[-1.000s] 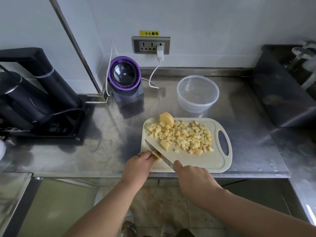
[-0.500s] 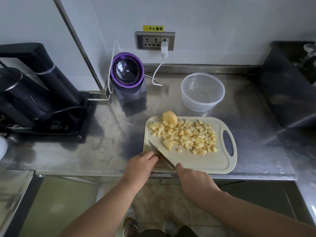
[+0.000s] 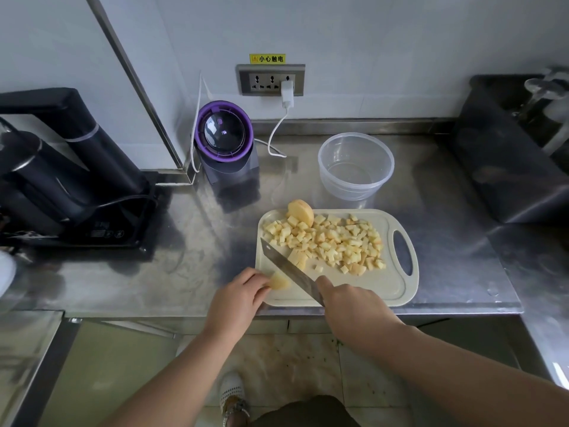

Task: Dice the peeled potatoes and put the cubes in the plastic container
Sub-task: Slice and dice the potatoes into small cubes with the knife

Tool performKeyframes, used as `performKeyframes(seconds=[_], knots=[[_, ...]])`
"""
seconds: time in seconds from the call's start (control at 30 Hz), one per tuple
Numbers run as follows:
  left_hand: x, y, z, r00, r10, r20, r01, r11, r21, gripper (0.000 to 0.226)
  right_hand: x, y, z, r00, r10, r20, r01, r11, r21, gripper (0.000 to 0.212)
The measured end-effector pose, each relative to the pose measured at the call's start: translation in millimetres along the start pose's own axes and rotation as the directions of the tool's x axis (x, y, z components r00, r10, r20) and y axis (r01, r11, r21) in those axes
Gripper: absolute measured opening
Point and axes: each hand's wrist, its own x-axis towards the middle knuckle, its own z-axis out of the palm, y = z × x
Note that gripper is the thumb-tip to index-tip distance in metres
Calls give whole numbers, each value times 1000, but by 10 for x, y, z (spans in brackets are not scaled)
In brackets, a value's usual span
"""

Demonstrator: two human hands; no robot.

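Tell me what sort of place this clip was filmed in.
Most likely a kitchen prep area, perhaps a commercial one: a stainless steel counter, a cutting board heaped with potato cubes, and a knife in the right hand beside a potato piece held by the left hand.

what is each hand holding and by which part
The right hand grips the knife by its handle, hidden in the fist. The left hand pinches a small potato piece by its left end on the cutting board.

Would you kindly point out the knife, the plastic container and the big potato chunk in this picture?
knife [image 3: 286,266], head view, middle of the blade.
plastic container [image 3: 351,191], head view, near wall.
potato chunk [image 3: 300,212], head view, rounded top.
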Motion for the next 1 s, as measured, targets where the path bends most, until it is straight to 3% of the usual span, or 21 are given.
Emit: performKeyframes(seconds=[0.13, 0.63, 0.8, 1.0], knots=[[-1, 44, 31, 998, -38, 50, 39, 999, -3, 16, -67, -80, 23, 999, -29, 28, 30, 999, -16, 41], [70, 4, 112, 985, 11, 171, -29, 994, 104, 34, 23, -84, 121, 996, -59, 71, 63, 996, -59, 42], [86, 11, 80, 983, 28, 181, -52, 990, 128, 31, 104, -60, 245, 996, -35, 80, 38, 999, -39, 44], [83, 29, 51, 980, -2, 199, 6, 1000, -17, 15, 165, 96, 228, 998, 37, 46, -38, 999, 35, 33]])
